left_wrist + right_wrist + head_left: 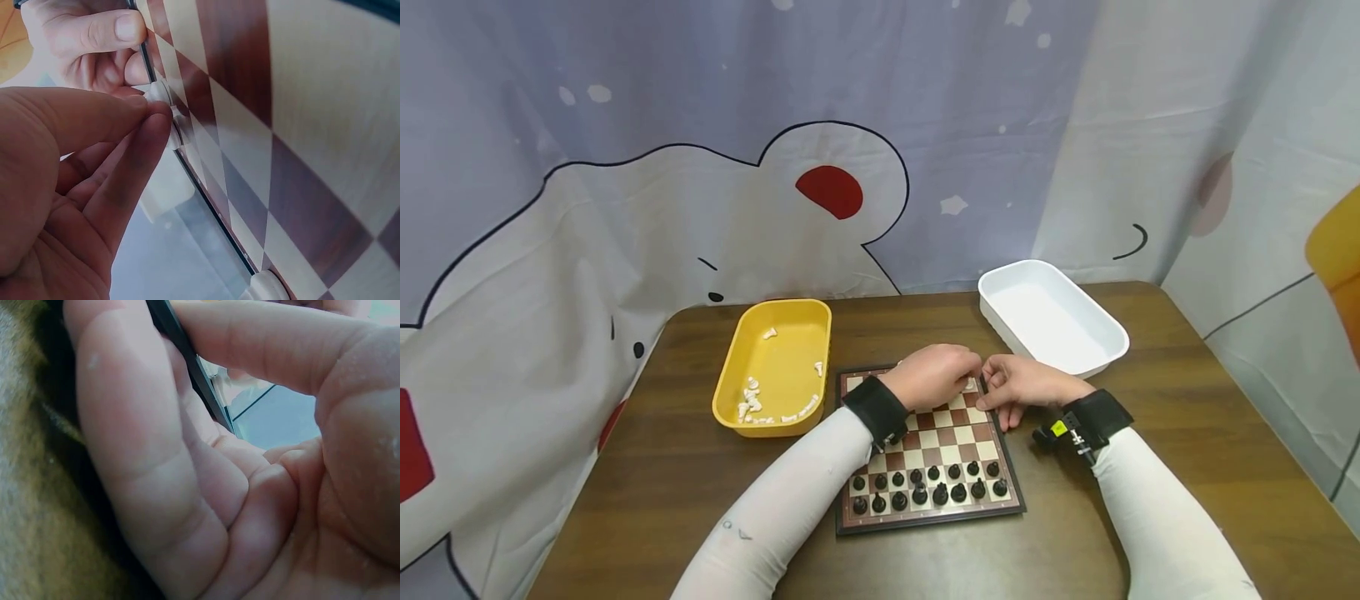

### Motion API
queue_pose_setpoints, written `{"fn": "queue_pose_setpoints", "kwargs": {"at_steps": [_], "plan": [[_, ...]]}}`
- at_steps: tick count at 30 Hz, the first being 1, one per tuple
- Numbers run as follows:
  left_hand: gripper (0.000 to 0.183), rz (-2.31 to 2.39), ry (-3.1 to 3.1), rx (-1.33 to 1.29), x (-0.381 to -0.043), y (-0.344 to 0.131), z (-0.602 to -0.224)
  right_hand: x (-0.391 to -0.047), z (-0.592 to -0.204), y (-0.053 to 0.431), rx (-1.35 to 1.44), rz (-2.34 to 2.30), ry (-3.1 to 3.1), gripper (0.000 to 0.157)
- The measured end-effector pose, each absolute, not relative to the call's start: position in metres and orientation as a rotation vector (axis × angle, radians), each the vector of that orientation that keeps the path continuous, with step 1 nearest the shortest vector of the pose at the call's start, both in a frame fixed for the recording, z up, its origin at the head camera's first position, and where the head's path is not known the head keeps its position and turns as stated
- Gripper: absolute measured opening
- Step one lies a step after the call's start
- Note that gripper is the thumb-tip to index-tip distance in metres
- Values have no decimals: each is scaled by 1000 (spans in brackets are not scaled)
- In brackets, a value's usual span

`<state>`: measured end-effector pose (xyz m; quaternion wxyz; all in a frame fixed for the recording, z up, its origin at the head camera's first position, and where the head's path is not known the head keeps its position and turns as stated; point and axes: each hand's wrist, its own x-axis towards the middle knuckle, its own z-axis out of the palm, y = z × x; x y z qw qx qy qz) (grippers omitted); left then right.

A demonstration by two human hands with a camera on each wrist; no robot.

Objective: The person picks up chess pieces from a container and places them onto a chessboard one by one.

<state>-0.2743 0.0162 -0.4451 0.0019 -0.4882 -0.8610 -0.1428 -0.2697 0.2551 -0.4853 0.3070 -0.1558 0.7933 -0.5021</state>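
A folding chessboard (929, 438) lies on the table, with black chess pieces (919, 493) in two rows along its near side. My left hand (934, 377) reaches over its far right corner and pinches a white chess piece (159, 94) between thumb and fingertips, close over the squares. Another white piece (265, 287) stands farther along the far edge in the left wrist view. My right hand (1030, 383) grips the board's right edge, thumb on top and the other fingers curled down along the side. The left forearm covers part of the board.
Left of the board stands a yellow tray (735, 364) with several white pieces lying in it. Behind my right hand is a white tray (1051, 312). A patterned curtain (715, 225) hangs behind the wooden table (700, 500).
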Motion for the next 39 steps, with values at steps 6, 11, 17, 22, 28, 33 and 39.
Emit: {"fn": "queue_pose_setpoints", "kwargs": {"at_steps": [6, 11, 17, 22, 28, 33, 39], "plan": [[17, -433, -2721, -1516, -274, 13, -444, -271, -487, 257, -434, -1334, 2080, 47], [19, -471, -2718, -1495, -275, 7, -434, -270, -484, 259, -439, -1342, 2072, 46], [17, -557, -2709, -1412, -281, -12, -416, -270, -486, 261, -402, -1343, 2083, 50], [18, -639, -2720, -1291, -288, -39, -404, -269, -487, 263, -382, -1343, 2093, 49], [20, -767, -2754, -1101, -293, -74, -396, -269, -487, 264, -384, -1359, 2061, 47], [20, -903, -2738, -954, -295, -102, -393, -269, -486, 265, -383, -1362, 2059, 47], [20, -903, -2738, -791, -296, -137, -401, -269, -487, 266, -407, -1346, 2067, 47]]}}
